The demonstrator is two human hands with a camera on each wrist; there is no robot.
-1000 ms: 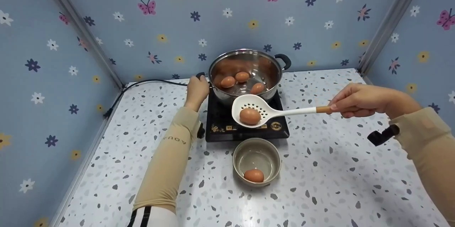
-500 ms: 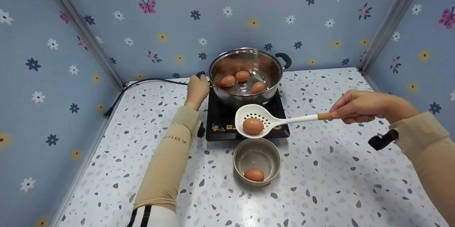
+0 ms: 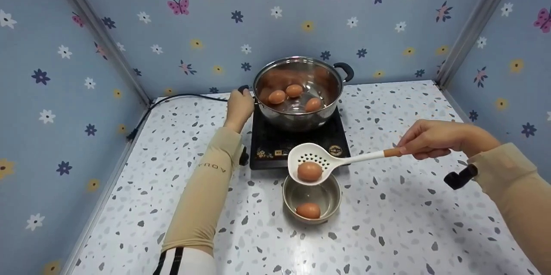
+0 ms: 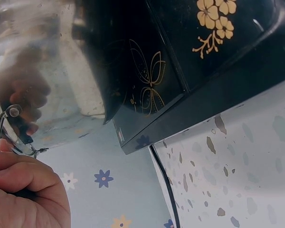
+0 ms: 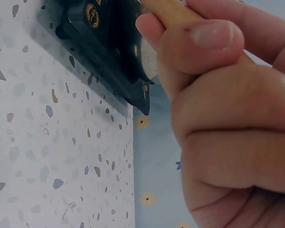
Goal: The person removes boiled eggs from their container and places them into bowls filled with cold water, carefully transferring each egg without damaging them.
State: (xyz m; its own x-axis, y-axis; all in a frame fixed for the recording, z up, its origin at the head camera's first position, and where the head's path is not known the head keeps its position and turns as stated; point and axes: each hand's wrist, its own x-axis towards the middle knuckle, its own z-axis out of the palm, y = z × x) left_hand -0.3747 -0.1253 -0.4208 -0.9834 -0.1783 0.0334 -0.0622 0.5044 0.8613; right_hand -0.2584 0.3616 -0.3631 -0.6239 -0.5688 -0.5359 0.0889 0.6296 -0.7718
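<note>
My left hand (image 3: 239, 109) grips the black left handle (image 3: 243, 88) of a steel pot (image 3: 297, 118); the left wrist view shows the fingers (image 4: 31, 175) curled round it. Three brown eggs lie in the pot, one egg (image 3: 313, 104) nearest its front wall. With my right hand (image 3: 437, 138) I hold a white slotted spoon (image 3: 366, 156) by its wooden handle end (image 5: 173, 13). A brown egg (image 3: 309, 171) rests in the spoon's perforated bowl, over the back of a beige bowl (image 3: 286, 199). Inside that bowl lies another brown egg (image 3: 308, 211).
The pot stands on a black induction cooker (image 3: 271, 139), its cord (image 3: 189, 95) running left to the corner. Blue flowered panels (image 3: 275, 34) close off the back and both sides. A speckled white tabletop (image 3: 387, 223) surrounds the cooker and bowl.
The slotted spoon with its egg has come toward me, from over the cooker to above the beige bowl's back part. My right hand has lowered with it. The left hand stays on the pot handle.
</note>
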